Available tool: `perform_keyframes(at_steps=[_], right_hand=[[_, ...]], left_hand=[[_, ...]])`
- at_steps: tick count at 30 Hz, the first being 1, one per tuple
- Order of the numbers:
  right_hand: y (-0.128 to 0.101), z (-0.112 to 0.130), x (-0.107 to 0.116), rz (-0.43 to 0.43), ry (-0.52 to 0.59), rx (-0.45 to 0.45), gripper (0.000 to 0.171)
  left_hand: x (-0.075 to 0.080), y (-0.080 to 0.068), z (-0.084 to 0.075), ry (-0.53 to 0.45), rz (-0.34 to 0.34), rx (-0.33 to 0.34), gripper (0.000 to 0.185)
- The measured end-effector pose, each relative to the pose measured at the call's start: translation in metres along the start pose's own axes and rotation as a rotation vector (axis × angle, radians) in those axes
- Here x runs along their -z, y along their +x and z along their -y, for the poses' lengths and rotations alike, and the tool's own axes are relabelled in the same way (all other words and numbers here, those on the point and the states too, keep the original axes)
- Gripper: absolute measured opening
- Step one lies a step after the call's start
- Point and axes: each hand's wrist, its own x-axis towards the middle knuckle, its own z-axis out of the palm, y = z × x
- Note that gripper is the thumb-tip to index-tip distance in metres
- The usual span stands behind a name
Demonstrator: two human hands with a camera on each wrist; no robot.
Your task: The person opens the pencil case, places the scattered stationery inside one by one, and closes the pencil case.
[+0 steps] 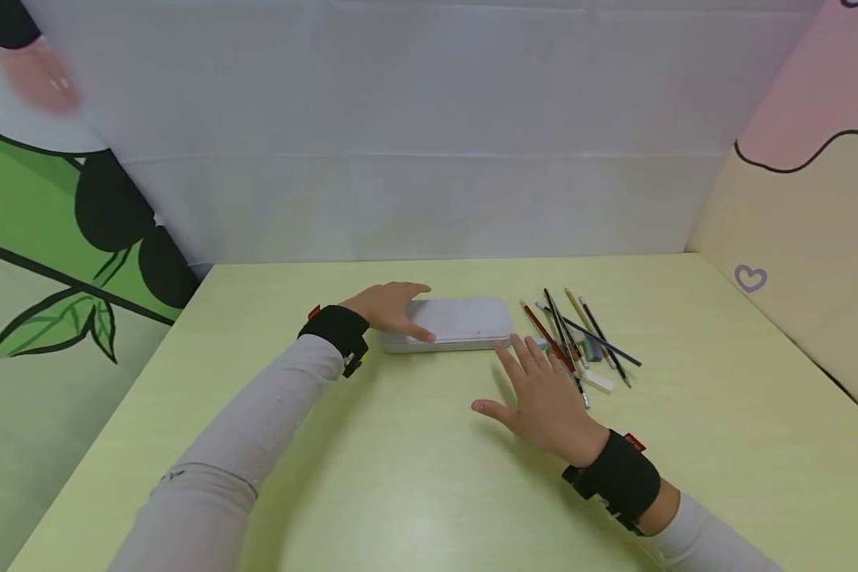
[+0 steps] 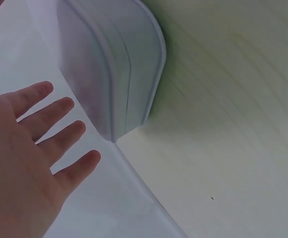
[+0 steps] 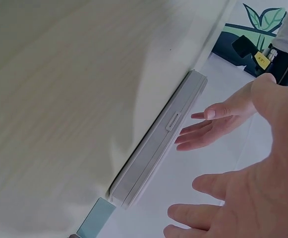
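A closed white pencil case (image 1: 468, 319) lies flat towards the back of the table, its catch visible along the front side in the right wrist view. At its left end, my left hand (image 1: 392, 307) spreads its fingers over the lid. The left wrist view shows these fingers (image 2: 59, 114) straight and apart from the case (image 2: 129, 69). My right hand (image 1: 546, 401) hovers in front of the case's right corner with straight, spread fingers, holding nothing. Just beyond its fingertips lies a loose heap of pencils (image 1: 556, 327), partly hidden by the hand.
Among the pencils lie a white eraser (image 1: 597, 382) and a darker small block (image 1: 592, 350). A light blue block (image 3: 96, 218) sits beside the case's right end. A white sheet (image 1: 429, 159) hangs behind the table (image 1: 400, 477), with decorated panels on both sides.
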Motion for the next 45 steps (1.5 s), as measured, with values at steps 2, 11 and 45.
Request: perform_keyframes(at_steps=[2, 11, 45], right_hand=[[0.000, 0.000, 0.001, -0.001, -0.007, -0.002, 0.088], [-0.001, -0.001, 0.000, -0.013, -0.002, 0.000, 0.088], [-0.002, -0.008, -0.003, -0.015, -0.001, -0.016, 0.086]], left_hand=[[-0.001, 0.001, 0.001, -0.003, 0.015, 0.005, 0.095], [-0.005, 0.007, 0.010, -0.044, 0.052, -0.012, 0.103], [-0.019, 0.005, 0.012, -0.110, -0.094, -0.106, 0.088]])
